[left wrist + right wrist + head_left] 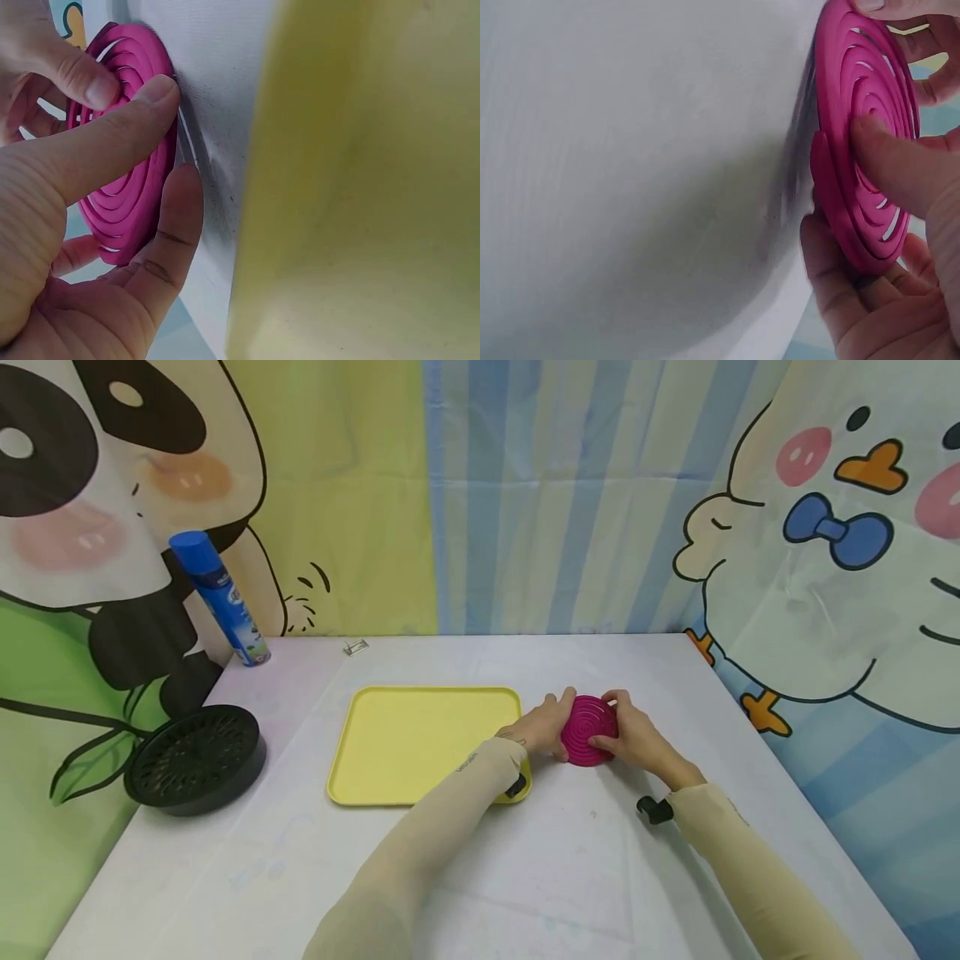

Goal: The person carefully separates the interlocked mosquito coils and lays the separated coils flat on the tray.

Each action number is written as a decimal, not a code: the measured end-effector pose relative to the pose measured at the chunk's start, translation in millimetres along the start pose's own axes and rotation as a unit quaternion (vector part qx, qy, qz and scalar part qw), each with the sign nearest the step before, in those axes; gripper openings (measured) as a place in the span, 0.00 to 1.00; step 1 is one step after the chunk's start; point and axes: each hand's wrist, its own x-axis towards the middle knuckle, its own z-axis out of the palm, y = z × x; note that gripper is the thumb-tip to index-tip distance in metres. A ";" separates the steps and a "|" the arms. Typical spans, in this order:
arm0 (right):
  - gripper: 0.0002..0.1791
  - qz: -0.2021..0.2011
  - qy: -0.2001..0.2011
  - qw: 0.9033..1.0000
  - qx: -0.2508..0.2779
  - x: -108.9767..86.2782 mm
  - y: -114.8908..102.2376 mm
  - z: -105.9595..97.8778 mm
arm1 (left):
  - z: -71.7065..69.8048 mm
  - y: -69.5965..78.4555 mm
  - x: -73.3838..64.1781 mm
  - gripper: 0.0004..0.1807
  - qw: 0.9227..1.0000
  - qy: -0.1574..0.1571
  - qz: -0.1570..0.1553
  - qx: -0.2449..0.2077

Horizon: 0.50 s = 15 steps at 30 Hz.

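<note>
A magenta spiral mosquito coil [588, 732] is held between both hands, just right of a yellow tray [420, 747]. My left hand [545, 727] grips its left edge; in the left wrist view the thumb [146, 109] lies over the coil's rim and the fingers are behind it. From the other side my right hand [639, 737] pinches it. The right wrist view shows that thumb [889, 154] pressed on the rings and the fingers under the lower edge. The coil's outer end [821, 161] stands slightly out from the other rings.
A black round slotted burner case [197, 760] sits at the table's left edge. Behind it stands a blue spray can [221, 597]. A small metal stand [356, 647] lies near the back edge of the white table [540, 877]. Printed curtains hang behind and at the sides.
</note>
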 end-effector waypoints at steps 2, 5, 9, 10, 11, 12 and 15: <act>0.39 0.000 0.009 1.000 0.007 0.4 0.2 0.5 | 0.2 -0.5 -0.4 0.52 1.000 0.000 -0.003 -0.002; 0.36 -0.004 0.023 1.000 0.021 0.8 0.5 0.0 | -0.1 -0.9 -1.1 0.52 1.000 0.001 -0.004 -0.006; 0.31 -0.013 0.044 0.998 0.041 1.0 2.2 -1.4 | -2.1 -2.1 -2.8 0.51 1.000 0.010 0.003 -0.012; 0.31 -0.016 0.048 0.998 0.044 1.1 2.3 -1.8 | -2.8 -2.3 -3.7 0.50 1.000 0.013 0.004 -0.016; 0.30 -0.015 0.053 0.997 0.049 1.1 2.4 -2.1 | -3.4 -2.6 -4.4 0.50 1.000 0.016 0.005 -0.020; 0.30 -0.016 0.057 0.997 0.052 1.4 3.2 -2.0 | -4.2 -3.0 -4.9 0.50 1.000 0.019 0.007 -0.024; 0.29 -0.016 0.067 0.996 0.064 2.6 4.2 -2.3 | -5.5 -4.6 -5.0 0.50 0.999 0.028 0.005 -0.038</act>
